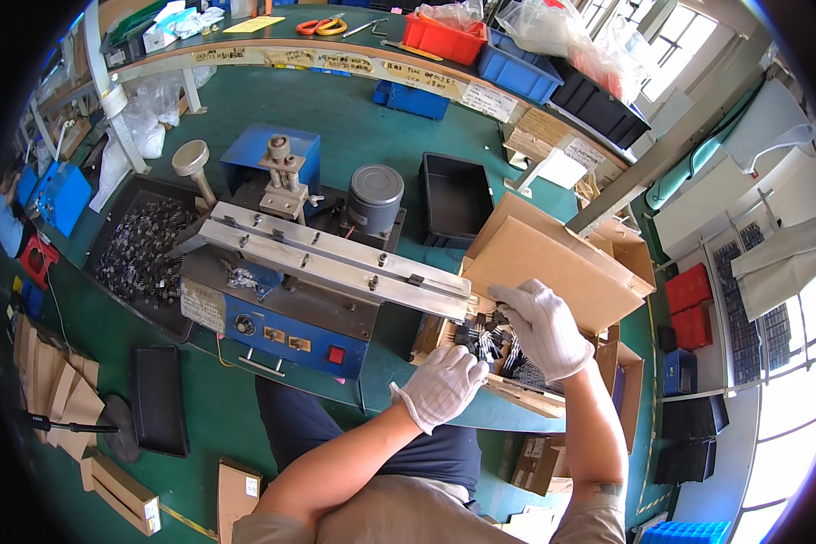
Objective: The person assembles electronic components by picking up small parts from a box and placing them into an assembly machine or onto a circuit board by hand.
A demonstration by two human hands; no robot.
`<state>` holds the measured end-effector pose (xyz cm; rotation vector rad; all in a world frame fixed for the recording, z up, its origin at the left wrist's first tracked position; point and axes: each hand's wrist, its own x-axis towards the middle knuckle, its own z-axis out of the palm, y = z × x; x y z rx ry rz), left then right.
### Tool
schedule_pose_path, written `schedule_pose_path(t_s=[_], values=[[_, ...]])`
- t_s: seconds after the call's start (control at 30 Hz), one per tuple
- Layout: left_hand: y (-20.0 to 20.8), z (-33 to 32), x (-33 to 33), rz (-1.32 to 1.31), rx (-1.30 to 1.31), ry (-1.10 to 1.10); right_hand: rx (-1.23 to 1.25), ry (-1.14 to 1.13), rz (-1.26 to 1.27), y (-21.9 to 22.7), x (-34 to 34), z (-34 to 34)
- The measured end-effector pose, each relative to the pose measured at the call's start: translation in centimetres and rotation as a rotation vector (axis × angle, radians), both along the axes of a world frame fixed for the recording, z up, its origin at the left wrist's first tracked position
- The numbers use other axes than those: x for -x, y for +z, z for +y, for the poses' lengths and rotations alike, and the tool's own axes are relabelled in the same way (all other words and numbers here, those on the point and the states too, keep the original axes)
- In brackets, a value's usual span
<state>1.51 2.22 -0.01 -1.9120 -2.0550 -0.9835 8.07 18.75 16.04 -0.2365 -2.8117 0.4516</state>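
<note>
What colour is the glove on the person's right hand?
The right glove is white with faint lines, seen best in the head view.

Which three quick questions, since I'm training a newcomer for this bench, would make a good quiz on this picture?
1. True or false: the gloved left hand and right hand are both at the open box of black parts.
2. On the machine, what colour is the square switch near the right end of the blue front panel?
a) green
b) red
c) white
3. Fill in: a dark tray heaped with loose pieces lies on the machine's ____ side, as pictured.

Key: 1. true; 2. b; 3. left
</note>
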Motion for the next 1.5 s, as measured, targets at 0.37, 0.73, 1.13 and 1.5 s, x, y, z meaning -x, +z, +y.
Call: schedule_pose_path(t_s=[0.37, 0.73, 1.13, 1.5], values=[[-0.1, 0.0, 0.0, 0.024, -0.049, 0.009, -0.104, 0.086, -0.11, 1.6, 2.3, -1.5], [-0.1, 0.0, 0.0, 0.019, -0.025, 0.012, 0.009, -0.087, 0.299, 0.8, 3.6, -0.6], [0.6, 0.0, 0.0, 0.031, -0.058, 0.009, -0.13, -0.192, -0.424, -9.4, 4.1, 1.5], [0.3, -0.1, 0.0, 0.021, 0.042, 0.006, 0.414, -0.32, -0.087, -1.9, 0.9, 0.5]])
